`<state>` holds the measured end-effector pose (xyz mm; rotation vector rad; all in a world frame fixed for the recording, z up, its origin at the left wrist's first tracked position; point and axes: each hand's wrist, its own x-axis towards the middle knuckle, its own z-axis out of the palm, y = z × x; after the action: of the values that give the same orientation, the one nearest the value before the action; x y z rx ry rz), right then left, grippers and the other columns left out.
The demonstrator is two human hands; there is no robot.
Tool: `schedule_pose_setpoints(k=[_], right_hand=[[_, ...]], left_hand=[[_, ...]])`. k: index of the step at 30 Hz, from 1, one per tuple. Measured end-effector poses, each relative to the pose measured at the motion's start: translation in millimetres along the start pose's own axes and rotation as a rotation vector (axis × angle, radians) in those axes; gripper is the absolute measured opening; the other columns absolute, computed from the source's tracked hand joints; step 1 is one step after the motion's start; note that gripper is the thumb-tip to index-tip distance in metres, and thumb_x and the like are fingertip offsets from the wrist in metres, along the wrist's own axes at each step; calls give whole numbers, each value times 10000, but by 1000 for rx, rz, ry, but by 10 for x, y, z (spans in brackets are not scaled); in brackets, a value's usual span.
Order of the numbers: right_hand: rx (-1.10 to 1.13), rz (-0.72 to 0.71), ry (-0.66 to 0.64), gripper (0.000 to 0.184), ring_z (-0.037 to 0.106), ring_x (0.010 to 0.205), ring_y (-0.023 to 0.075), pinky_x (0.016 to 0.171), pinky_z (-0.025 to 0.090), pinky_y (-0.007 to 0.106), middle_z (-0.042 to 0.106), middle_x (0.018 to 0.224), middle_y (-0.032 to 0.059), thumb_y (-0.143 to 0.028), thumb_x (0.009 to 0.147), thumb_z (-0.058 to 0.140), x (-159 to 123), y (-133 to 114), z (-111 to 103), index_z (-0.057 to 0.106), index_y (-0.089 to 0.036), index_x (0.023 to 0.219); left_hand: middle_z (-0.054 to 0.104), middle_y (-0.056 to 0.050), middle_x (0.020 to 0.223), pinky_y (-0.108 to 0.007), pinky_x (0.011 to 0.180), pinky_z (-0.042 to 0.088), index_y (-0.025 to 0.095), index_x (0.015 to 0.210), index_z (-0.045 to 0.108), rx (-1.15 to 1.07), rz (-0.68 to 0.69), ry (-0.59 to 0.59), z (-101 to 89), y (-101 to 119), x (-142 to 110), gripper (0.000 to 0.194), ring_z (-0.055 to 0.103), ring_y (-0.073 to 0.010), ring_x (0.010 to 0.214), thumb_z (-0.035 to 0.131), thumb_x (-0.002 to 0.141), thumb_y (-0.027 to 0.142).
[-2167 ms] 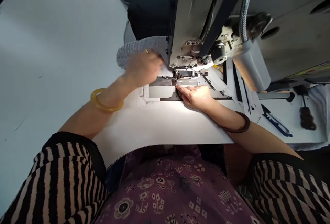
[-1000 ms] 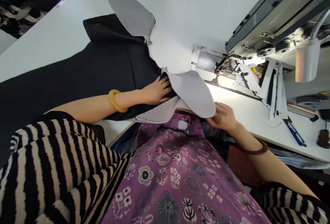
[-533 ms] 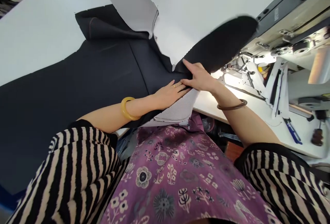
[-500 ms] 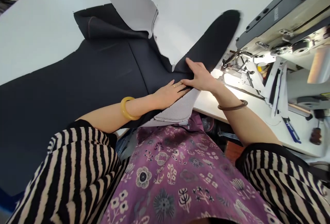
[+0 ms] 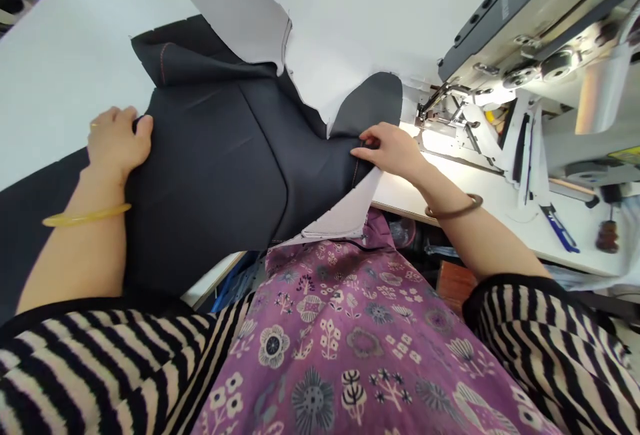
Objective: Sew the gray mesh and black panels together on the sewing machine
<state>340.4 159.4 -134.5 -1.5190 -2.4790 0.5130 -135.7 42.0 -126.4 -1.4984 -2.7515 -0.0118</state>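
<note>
A large dark fabric piece (image 5: 210,175), seamed and with a pale grey underside, lies over the white table and hangs toward my lap. At its upper left edge, my left hand (image 5: 120,138) has its fingers curled over the cloth, gripping it. My right hand (image 5: 390,148) pinches the right part of the cloth between thumb and fingers, near a short line of reddish stitching. Beyond that hand a rounded dark flap (image 5: 373,101) lies on the table. Another rounded flap, pale grey side up (image 5: 235,8), spreads out at the top.
A sewing machine (image 5: 505,15) stands on the right, its needle area lit. To its right lie a blue-handled cutter (image 5: 560,229) and a screwdriver with a brown handle (image 5: 607,236). The white table edge (image 5: 415,216) runs in front of my purple flowered apron (image 5: 320,328).
My left hand has moved from beside my right hand to the fabric's left edge. My right hand now pinches the cloth, and the right flap is folded shorter.
</note>
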Motion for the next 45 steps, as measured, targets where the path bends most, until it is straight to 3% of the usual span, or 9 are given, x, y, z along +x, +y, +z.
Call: schedule_pose_setpoints(k=[5,10,14,19,23,26,33,38,45], right_hand=[[33,93,-150,172,557,785,188,768,435,346,601,747,25,-248,849,630,208,-270,-107,585,-187,694],[696,93,110,401,454,635,106,666,391,281,495,619,-24,-489,837,686,-477,374,-677,514,-196,624],[606,322,-304,742,547,573,141,633,472,326,628,604,63,-905,707,525,-1125,708,-794,649,-182,598],[966,419,-591,729,702,757,197,618,564,292,754,938,81,-801,546,762,-1331,77,-97,707,-209,967],[1263,552,-340,613,657,626,199,445,534,289,717,782,56,-700,550,803,-1225,-426,415,640,-210,879],[1272,538,-321,531,578,524,162,390,487,280,670,699,18,-587,563,839,-1068,-663,630,620,-206,860],[1028,36,-830,293,675,916,243,915,550,407,737,923,60,-399,694,759,-583,-1828,1388,686,-165,855],[777,-288,-1269,163,643,1056,237,1077,462,450,739,971,3,-175,741,705,-946,-2768,1988,685,-202,900],[664,-172,-1545,142,546,549,113,669,587,349,580,549,-74,-163,706,754,-1523,-2622,2447,618,-181,671]], left_hand=[[500,-246,1439,-579,1138,356,-2,1406,500,12,98,46,119,84,-31,759,443,-389,1376,219,889,477],[497,-227,1453,-568,1143,358,13,1408,509,-12,102,65,98,31,-53,757,432,-372,1389,217,877,469],[549,-220,1395,-510,1162,346,-6,1372,532,7,91,84,53,13,-75,705,474,-337,1350,238,886,412],[534,-237,1382,-521,1131,369,-8,1311,556,-4,6,95,-24,68,-218,692,446,-357,1335,306,928,511],[639,-240,1227,-558,1001,461,31,1319,524,-44,-161,-28,-124,-89,-508,740,586,-382,1171,368,910,627],[662,-248,1181,-558,951,483,44,1283,553,25,-276,-77,-222,-530,-905,778,616,-389,1114,324,906,684],[654,-256,1225,-575,926,506,72,1226,618,318,-875,-212,-602,-1895,-2732,827,611,-421,1140,288,851,730],[644,-242,1270,-574,911,521,105,1272,638,516,-1219,-281,-940,-2051,-3911,838,597,-437,1181,273,804,697],[652,-175,1280,-514,926,519,171,1276,652,421,-1154,-500,-640,-1960,-4171,718,600,-388,1191,367,786,610]])
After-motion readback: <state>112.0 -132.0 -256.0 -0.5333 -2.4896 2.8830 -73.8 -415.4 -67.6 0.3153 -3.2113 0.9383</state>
